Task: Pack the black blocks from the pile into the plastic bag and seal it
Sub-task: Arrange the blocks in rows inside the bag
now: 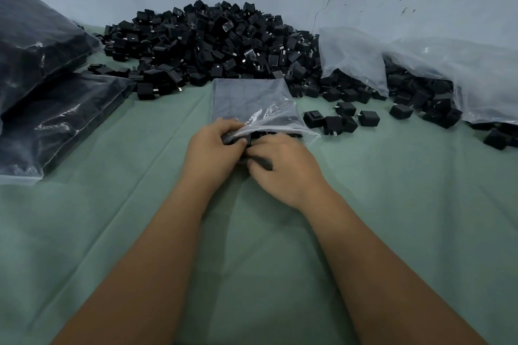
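Note:
A clear plastic bag (pixel 249 101) packed with black blocks lies flat on the green cloth, its open mouth facing me. My left hand (pixel 213 151) grips the bag's mouth edge at the left. My right hand (pixel 283 168) holds a black block (pixel 262 162) right at the opening, fingers curled over it. The big pile of black blocks (pixel 213 45) rises behind the bag against the wall.
Two filled bags (pixel 50 109) are stacked at the left. Large loose plastic sacks (pixel 448 70) spilling blocks lie at the right. Several stray blocks (pixel 342 120) sit just right of the bag. The green cloth (pixel 112 232) covers the table.

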Tool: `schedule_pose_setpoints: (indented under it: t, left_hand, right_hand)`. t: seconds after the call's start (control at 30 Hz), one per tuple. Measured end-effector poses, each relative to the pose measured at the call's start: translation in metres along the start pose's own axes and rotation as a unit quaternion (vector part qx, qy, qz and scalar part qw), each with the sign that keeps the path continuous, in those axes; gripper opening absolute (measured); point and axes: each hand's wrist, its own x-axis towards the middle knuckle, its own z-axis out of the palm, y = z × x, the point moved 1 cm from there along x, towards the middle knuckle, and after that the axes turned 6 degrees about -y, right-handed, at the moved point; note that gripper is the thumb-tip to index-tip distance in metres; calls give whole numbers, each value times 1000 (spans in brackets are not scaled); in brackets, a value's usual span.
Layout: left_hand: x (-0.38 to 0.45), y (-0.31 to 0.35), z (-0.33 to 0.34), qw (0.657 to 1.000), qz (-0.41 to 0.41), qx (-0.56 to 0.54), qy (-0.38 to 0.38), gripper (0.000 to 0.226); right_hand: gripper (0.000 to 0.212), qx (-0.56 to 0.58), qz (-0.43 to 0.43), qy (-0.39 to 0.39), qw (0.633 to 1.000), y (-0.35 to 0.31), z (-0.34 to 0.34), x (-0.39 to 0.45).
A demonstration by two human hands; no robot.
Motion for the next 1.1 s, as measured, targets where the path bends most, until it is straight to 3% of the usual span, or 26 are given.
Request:
schedule_pose_setpoints:
  t: [0.1, 0.17, 0.23, 0.3, 0.37, 0.43, 0.53, 0.63, 0.7, 0.8, 0.97, 1.1]
  left_hand:
    - [0, -1, 0, 999, 6, 48, 2, 24]
    - [-2, 0, 1, 995, 20, 99, 12, 23]
    - [-4, 4, 2, 986, 72, 146, 40, 25]
    - [-7, 8, 2, 980, 124, 144, 57, 24]
    - [-8, 10, 3, 978, 145, 138, 49, 22]
    - [-9, 9, 4, 982, 131, 130, 40, 20]
    - [-9, 8, 5, 989, 83, 119, 23, 16]
    - [-6, 12, 4, 993, 43, 104, 31, 13]
    - [-1, 17, 4, 992, 17, 118, 45, 15]
    - [6, 21, 7, 990, -11, 125, 69, 16]
    - [1, 14, 13, 994, -21, 56, 91, 15]
    - [2, 12, 11, 996, -22, 23, 82, 14]
  right_hand:
    - [19, 44, 38, 221, 974, 6, -15, -3]
    - [18, 63, 106, 318, 940, 23, -26, -6]
    - [26, 85, 193, 304, 929, 49, -34, -7]
    - [42, 104, 267, 197, 938, 72, -33, -9]
    - [45, 107, 321, 89, 937, 83, -28, -10]
    - [41, 65, 332, 33, 940, 86, -23, -8]
    - [42, 3, 331, 8, 944, 87, -21, -5]
    - [40, 7, 321, 32, 946, 89, -22, -5]
    - [33, 57, 313, 91, 944, 89, -23, -6]
    - [6, 85, 322, 155, 930, 86, -27, -11]
    - [20, 143, 323, 214, 910, 75, -30, -14]
    - [30, 207, 230, 296, 904, 47, -36, -11]
